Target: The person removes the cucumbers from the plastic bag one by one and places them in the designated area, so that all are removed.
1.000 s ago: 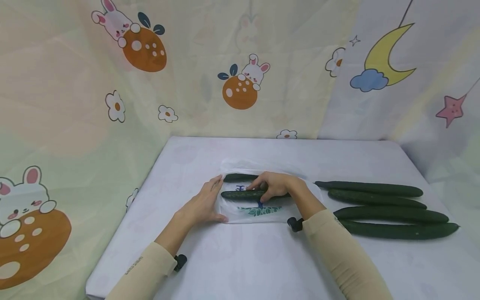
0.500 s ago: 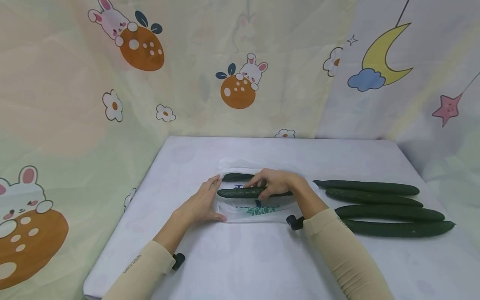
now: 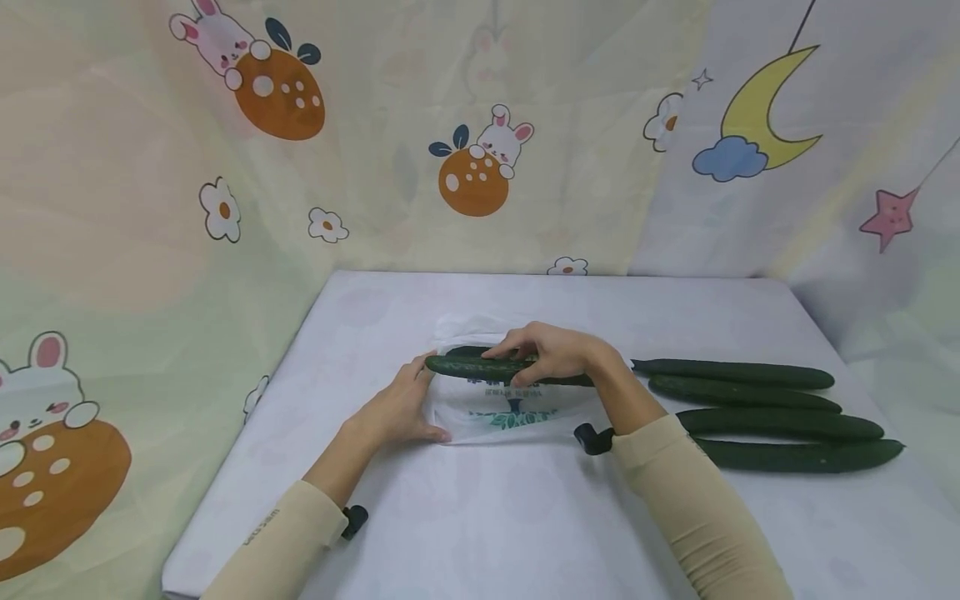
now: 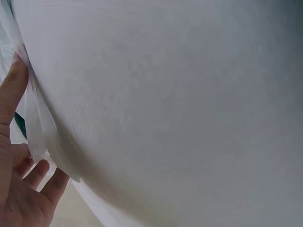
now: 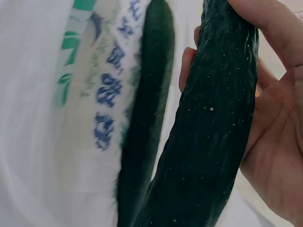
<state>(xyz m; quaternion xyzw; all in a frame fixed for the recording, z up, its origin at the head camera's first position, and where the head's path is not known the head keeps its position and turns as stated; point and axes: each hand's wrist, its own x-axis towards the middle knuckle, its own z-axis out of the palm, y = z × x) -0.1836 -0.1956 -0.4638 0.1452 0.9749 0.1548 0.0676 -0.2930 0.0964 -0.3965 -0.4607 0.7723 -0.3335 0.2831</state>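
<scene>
A white plastic bag (image 3: 457,412) with blue and green print lies flat on the table. My right hand (image 3: 555,350) grips a dark green cucumber (image 3: 453,367), thumb on the near side and fingers on the far side. In the right wrist view this cucumber (image 5: 208,127) is held above the bag. A second cucumber (image 5: 150,90) lies along the printed bag, behind the held one and partly hidden by it in the head view. My left hand (image 3: 401,407) touches the bag's left edge with spread fingers; the left wrist view shows the thumb and fingertips against the thin plastic.
To the right of the bag lie several more cucumbers (image 3: 780,425), roughly parallel. The white-covered table (image 3: 480,517) ends at a patterned cloth backdrop (image 3: 375,167) at the back and sides.
The right hand has raised the held cucumber off the bag and moved it away from me, closer to the second cucumber. My left hand stays at the bag's edge.
</scene>
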